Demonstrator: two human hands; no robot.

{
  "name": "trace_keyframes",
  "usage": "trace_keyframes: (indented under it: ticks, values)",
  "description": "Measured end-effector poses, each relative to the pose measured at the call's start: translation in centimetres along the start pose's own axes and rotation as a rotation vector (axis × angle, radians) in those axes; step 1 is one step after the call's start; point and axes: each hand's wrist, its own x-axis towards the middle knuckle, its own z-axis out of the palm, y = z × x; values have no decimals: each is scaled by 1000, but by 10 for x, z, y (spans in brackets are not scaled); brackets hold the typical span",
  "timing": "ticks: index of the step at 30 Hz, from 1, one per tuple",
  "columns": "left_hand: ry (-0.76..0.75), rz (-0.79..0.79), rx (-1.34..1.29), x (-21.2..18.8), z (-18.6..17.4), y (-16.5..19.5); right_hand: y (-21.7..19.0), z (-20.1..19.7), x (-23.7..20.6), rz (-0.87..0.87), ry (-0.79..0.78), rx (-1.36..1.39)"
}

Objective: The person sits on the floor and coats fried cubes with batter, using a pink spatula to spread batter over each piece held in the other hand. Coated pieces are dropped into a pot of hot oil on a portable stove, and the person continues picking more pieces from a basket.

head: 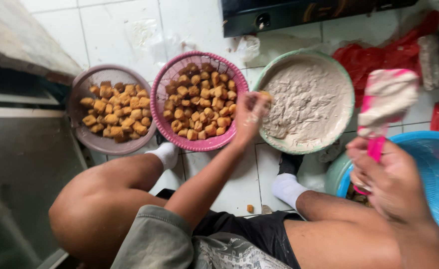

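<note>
My left hand [250,115] is stretched out between a pink basket [162,122] of fried tofu puffs [199,102] and a green bowl [351,87] of grey paste [306,102]. Its fingers, smeared with paste, pinch one tofu puff [265,94] at the bowl's left rim. My right hand [390,182] is raised over my right knee. It grips the pink handle of a spatula [386,102], whose wide blade is coated with paste and points up.
A mauve basket [87,142] with more tofu puffs stands left of the pink one. A blue basket [436,167] sits at the right under my right hand. Red plastic bags [374,55] lie behind the bowl. A loose crumb [250,208] lies on the white tiles.
</note>
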Motion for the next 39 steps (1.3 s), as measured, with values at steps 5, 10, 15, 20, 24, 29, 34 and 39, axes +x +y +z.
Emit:
trace_keyframes:
  ticks: [5,10,15,20,24,29,34,39]
  values:
    - [-477,-385,-586,-94,79,41,2,20,5,-407,55,-445]
    - [-504,-284,-339,-127,93,84,-10,21,-1,-354,67,-314]
    - [-515,-167,-105,-118,96,99,-9,19,-8,-396,60,-363]
    - [-477,-28,179,-109,88,115,-8,15,-2,-194,58,-138]
    - [-453,130,236,-118,89,133,-7,20,5,-200,108,-160]
    - [-446,111,254,-114,86,131,-8,28,9,-220,69,-155]
    - [-534,-180,-169,-92,73,110,-10,29,10,-175,-4,1]
    - [-642,-436,-463,-88,67,110,-15,26,9,-81,-64,105]
